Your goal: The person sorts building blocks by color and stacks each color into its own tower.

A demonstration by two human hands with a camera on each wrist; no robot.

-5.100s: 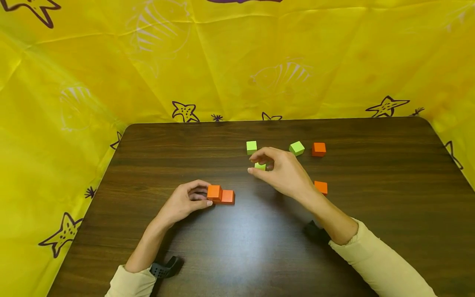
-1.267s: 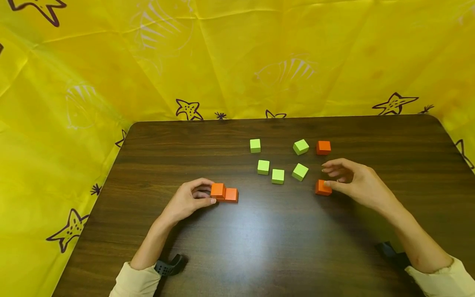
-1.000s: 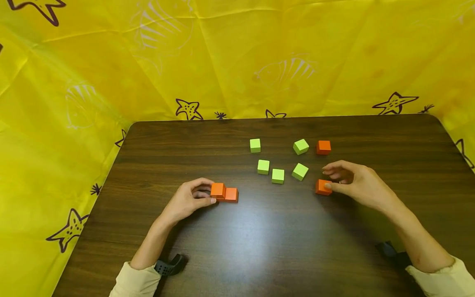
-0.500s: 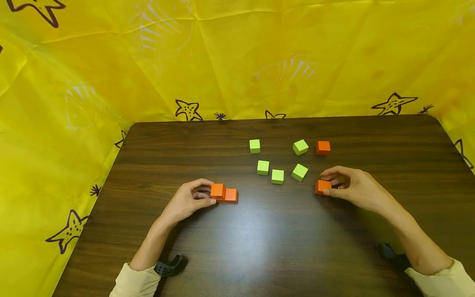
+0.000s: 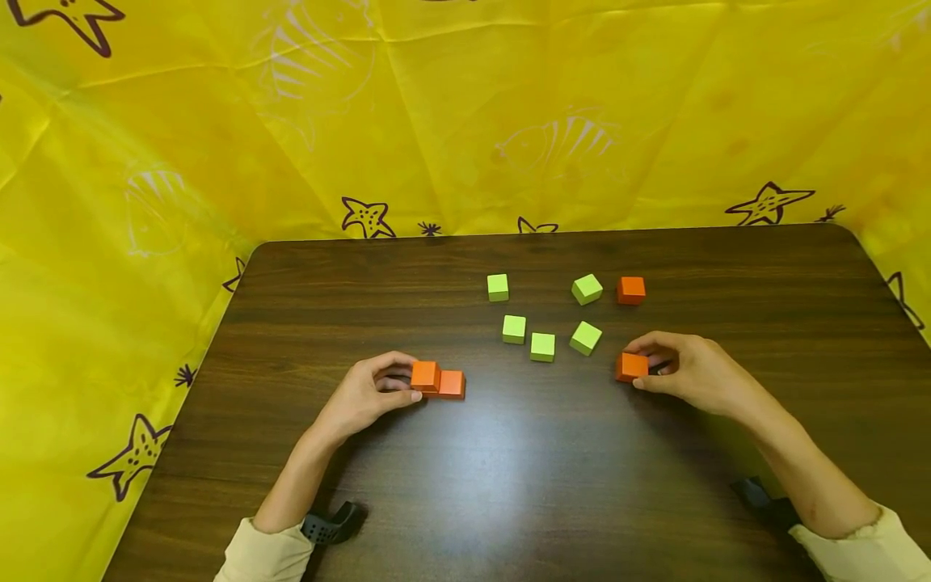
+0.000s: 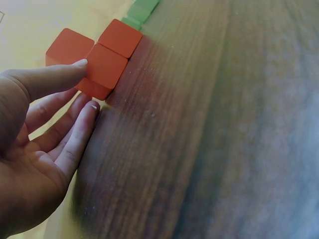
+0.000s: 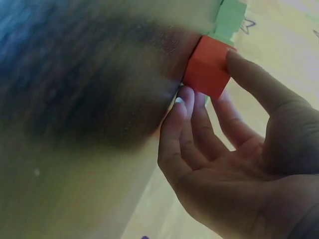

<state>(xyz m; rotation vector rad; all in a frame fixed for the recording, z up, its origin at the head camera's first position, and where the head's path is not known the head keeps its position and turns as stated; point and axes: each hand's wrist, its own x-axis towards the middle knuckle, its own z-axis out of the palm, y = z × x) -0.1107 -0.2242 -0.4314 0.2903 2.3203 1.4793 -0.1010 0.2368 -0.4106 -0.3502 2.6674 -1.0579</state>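
Observation:
My left hand (image 5: 360, 396) grips the left side of a small orange stack on the table. Its upper cube (image 5: 425, 376) sits above the left end of the bottom row, and a lower cube (image 5: 452, 384) touches it on the right. In the left wrist view the thumb lies on the near lower cube (image 6: 106, 67). My right hand (image 5: 698, 373) holds a single orange cube (image 5: 631, 367) between thumb and fingers. That cube (image 7: 207, 66) shows in the right wrist view, thumb on one side, fingers on the other; it stands at table level.
Several green cubes lie loose in the middle, among them one at the back left (image 5: 498, 288) and one nearer the front (image 5: 541, 347). Another orange cube (image 5: 630, 290) rests behind my right hand. A yellow patterned cloth (image 5: 465, 121) hangs behind the dark table (image 5: 465, 501).
My right hand has come from the green cubes to the front orange cube, and its thumb has slid from the top to the near side. My left hand has stayed at the stack.

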